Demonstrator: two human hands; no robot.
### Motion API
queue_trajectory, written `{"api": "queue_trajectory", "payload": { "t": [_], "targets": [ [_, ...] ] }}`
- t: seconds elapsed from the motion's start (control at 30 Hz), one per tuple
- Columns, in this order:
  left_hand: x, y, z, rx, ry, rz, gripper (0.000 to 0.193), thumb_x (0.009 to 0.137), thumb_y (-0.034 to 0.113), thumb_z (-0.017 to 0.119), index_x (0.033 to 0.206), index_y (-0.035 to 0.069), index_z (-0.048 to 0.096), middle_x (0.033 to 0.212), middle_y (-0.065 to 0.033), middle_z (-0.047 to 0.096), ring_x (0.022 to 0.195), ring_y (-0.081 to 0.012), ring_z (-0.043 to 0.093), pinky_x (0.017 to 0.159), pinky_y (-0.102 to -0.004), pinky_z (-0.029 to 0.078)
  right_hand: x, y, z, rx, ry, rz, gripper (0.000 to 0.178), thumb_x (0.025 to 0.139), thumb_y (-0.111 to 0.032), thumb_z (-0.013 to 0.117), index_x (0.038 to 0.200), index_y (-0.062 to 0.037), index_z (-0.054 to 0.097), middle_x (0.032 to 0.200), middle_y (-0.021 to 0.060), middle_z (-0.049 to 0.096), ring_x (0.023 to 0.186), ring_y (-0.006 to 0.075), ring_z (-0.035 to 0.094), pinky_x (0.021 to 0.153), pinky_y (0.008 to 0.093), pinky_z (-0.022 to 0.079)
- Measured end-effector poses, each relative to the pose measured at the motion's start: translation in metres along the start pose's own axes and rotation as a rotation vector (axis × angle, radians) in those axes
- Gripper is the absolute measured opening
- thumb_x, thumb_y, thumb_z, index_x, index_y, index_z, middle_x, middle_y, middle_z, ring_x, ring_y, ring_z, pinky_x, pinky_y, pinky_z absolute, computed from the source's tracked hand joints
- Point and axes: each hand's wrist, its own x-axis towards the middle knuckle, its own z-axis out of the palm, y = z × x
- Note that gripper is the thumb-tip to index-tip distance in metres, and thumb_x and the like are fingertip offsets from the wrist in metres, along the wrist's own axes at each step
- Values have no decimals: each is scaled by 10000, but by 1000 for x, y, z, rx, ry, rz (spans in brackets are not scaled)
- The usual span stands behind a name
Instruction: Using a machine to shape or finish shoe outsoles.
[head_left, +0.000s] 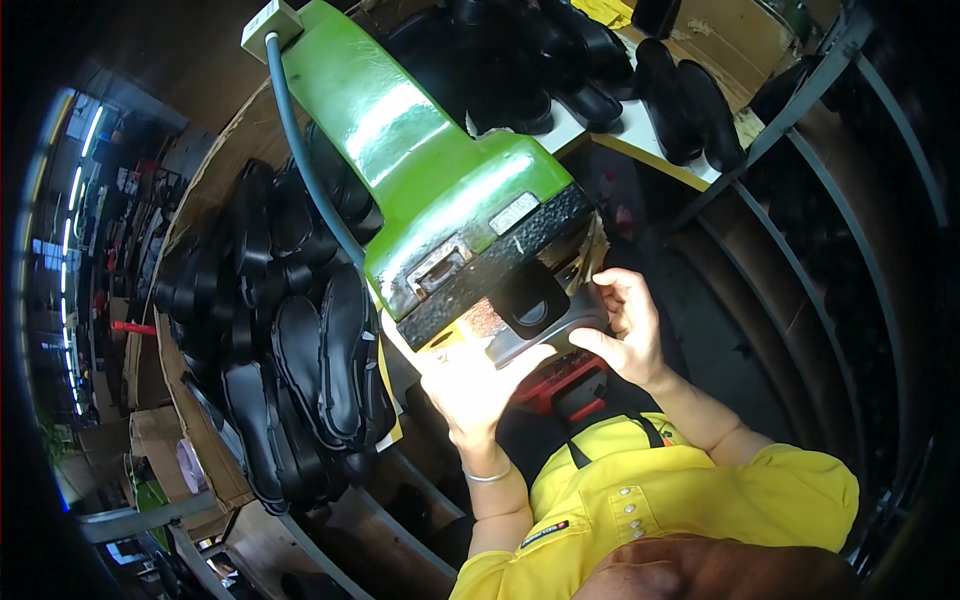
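Gripping a black shoe sole (540, 312), both hands hold it under the green press (440, 170). The left hand (478, 385) clasps its near end, the right hand (625, 325) pinches its right edge.

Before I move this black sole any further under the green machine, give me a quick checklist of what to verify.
1. Both hands on the black sole: ok. The left hand holds its near end and the right hand grips its right edge.
2. Sole seated at the green machine head: ok, it sits right under the dark textured front edge.
3. Fingers away from that edge: not ok, the right ones lie close beside it.
4. Grey hose out of the way: ok, it runs along the machine's left side.
5. Pile of black soles steady: cannot tell.
6. Bracelet free of snags: ok.
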Motion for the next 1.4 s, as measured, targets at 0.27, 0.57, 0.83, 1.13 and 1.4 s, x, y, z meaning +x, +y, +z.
{"api": "queue_trajectory", "payload": {
  "t": [0.27, 0.57, 0.83, 1.13, 1.4],
  "targets": [
    [-15, -1, -3, -211, -133, -270, 480, 623, 432, 861, 786, 31, 653, 581, -7, 485, 506, -161, 458, 707, -366, 465, 3, -4, 7, -58, -46, 2, 570, 730, 52, 770, 1177, -30, 426, 1024, 77, 540, 910, 128, 590, 793, 273, 517],
    [-40, 4, -3, -206, 5, -347, 440, 517, 249, 949, 754, 40, 644, 654, -63, 619, 565, -187, 564, 573, -299, 469, 6, -3, 10, -319, -127, -124, 501, 678, -45, 852, 1087, -47, 563, 1064, 101, 598, 929, 169, 620, 749, 290, 526],
    [-63, -6, -11, -161, 30, -280, 499, 519, 321, 940, 780, 35, 625, 693, -87, 620, 593, -255, 591, 585, -336, 488, -6, -162, -32, -338, -439, -325, 354, 696, -99, 801, 1000, -21, 637, 1080, 136, 620, 964, 265, 627, 838, 358, 508],
    [-95, -7, -2, -57, 50, -184, 447, 587, 315, 893, 811, 39, 623, 687, -67, 557, 599, -247, 537, 571, -342, 435, 18, -211, -22, -1082, -1485, -458, 313, 724, -135, 768, 988, -25, 640, 1046, 129, 614, 944, 257, 624, 827, 366, 502],
    [-124, -11, 9, -111, 85, -157, 287, 612, -51, 774, 858, 28, 647, 776, -101, 641, 685, -277, 618, 641, -349, 491, 22, -206, -8, -1145, -1738, -412, 284, 750, -168, 738, 978, -29, 642, 1016, 123, 609, 927, 250, 622, 818, 373, 496]
  ]
}}
